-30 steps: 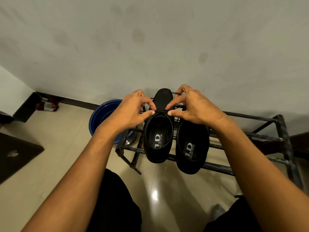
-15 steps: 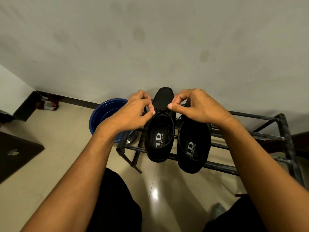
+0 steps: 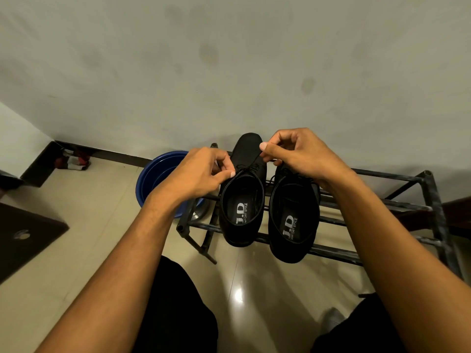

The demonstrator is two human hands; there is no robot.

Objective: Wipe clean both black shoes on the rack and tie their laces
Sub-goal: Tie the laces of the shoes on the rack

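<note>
Two black lace-up shoes stand side by side on a black metal rack (image 3: 382,202), toes toward the wall. Over the left shoe (image 3: 242,197), my left hand (image 3: 204,171) pinches a lace end at the shoe's left edge. My right hand (image 3: 298,151) pinches the other lace end, raised above the toe and drawn taut. The black lace (image 3: 248,166) runs between them across the eyelets. My right wrist covers the front of the right shoe (image 3: 293,220), so its laces are mostly hidden.
A blue plastic basin (image 3: 155,174) sits on the tiled floor left of the rack, under my left hand. A dark board (image 3: 23,238) lies at the far left. The wall stands right behind the rack. My knees in black trousers fill the bottom.
My hands have drawn apart: the right hand has risen toward the shoe's toe with its lace end, while the left has stayed by the shoe's left edge.
</note>
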